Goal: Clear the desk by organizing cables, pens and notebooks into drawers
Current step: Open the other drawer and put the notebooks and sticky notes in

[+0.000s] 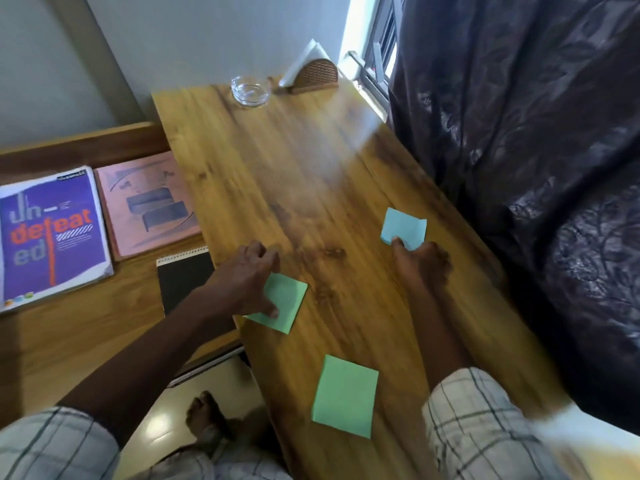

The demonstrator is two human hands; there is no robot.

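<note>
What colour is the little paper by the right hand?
Light blue; the head view shows the paper at the right hand.

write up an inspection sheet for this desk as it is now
surface: wooden desk, glare along the far right edge.
job's things: black spiral notebook, purple magazine and pink magazine on the lower wooden surface at left; no pens seen.
clutter: near green note, far green note, blue note, glass ashtray, napkin holder.
grips: left grip rests on far green note; right grip pinches blue note.
cables: nothing seen.
surroundings: dark curtain, window.
</note>
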